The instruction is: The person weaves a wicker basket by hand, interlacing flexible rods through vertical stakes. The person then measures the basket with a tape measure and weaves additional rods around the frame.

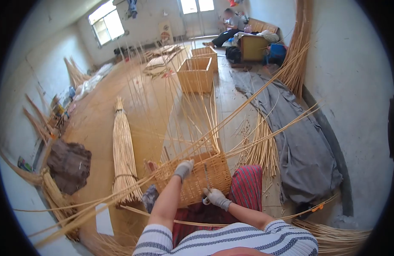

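A partly woven wicker basket (212, 173) rests at my lap, with long thin rods rising from its rim and others stretching out to both sides. My left hand (184, 169), in a light glove, is closed at the basket's upper edge among the rods; what it grips is too small to make out. Lower down, my right hand (217, 198), also gloved, is closed around a metal tool (207, 181) lying against the basket's woven side. Red striped cloth (247, 183) covers my legs beside the basket.
Ahead stand square woven baskets (195, 77). A tied rod bundle (123, 149) lies left; loose rods (265, 145) and grey cloth (306, 149) lie right. Brown cloth (69, 166) is far left. A person (233, 27) sits at the back near a wooden cabinet (253, 48).
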The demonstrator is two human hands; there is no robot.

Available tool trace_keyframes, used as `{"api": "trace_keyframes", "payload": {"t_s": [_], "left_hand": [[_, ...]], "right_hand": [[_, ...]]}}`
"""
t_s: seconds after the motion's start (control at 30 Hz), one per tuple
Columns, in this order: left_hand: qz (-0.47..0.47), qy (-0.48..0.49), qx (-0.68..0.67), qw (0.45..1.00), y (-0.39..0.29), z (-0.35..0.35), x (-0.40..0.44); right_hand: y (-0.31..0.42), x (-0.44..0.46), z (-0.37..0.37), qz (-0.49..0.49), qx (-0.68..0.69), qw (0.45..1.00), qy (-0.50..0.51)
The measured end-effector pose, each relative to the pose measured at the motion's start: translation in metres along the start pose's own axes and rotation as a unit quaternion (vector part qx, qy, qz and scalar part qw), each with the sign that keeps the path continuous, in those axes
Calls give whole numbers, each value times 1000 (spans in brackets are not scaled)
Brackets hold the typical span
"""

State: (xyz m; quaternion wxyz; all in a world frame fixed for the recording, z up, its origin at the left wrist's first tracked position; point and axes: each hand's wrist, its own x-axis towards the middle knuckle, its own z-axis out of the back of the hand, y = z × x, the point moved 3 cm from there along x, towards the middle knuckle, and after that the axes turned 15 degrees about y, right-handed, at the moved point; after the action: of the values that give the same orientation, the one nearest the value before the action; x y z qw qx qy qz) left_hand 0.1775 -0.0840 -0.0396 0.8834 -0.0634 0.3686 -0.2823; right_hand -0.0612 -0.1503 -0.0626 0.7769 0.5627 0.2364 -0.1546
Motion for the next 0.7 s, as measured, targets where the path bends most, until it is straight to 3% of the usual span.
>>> {"api": "trace_keyframes", "payload": {"t_s": [0.1,0.13,0.17,0.2,0.23,0.27,0.3,0.33,0.4,0.47,0.53,0.57,0.6,0.63,0.7], "left_hand": [[-14,-11,65,998,-1,2,10],[5,2,-122,992,-15,11,-22],[31,13,-307,951,-35,18,-64],[-71,-63,-414,905,-41,10,-84],[-161,-138,-506,836,-38,-9,-102],[-210,-187,-528,801,-34,-26,-112],[-262,-234,-541,764,-30,-40,-121],[-238,-221,-546,772,-29,-55,-137],[-288,-97,-700,646,-44,-77,-176],[-261,-42,-706,657,-29,-100,-192],[-272,-117,-761,577,0,-107,-198],[-229,-154,-818,505,19,-104,-208],[-257,-172,-819,484,43,-100,-212],[-238,-142,-810,517,60,-93,-222],[-220,-115,-794,555,94,-71,-237]], "right_hand": [[1,-2,-17,173,153,971,69],[4,-7,-14,171,175,965,95],[15,-20,-4,157,146,973,86],[7,-13,-3,195,184,958,97],[8,-21,3,167,196,962,93],[11,-29,8,118,254,950,139],[14,-34,14,104,218,960,143],[16,-36,18,72,188,961,189],[25,-43,19,108,17,958,265],[51,-62,19,49,-51,945,320],[53,-57,22,121,4,937,327],[51,-52,33,84,5,942,323],[43,-41,51,181,-144,928,291],[65,-53,72,59,-124,960,245],[83,-59,105,1,-105,973,206]]}}
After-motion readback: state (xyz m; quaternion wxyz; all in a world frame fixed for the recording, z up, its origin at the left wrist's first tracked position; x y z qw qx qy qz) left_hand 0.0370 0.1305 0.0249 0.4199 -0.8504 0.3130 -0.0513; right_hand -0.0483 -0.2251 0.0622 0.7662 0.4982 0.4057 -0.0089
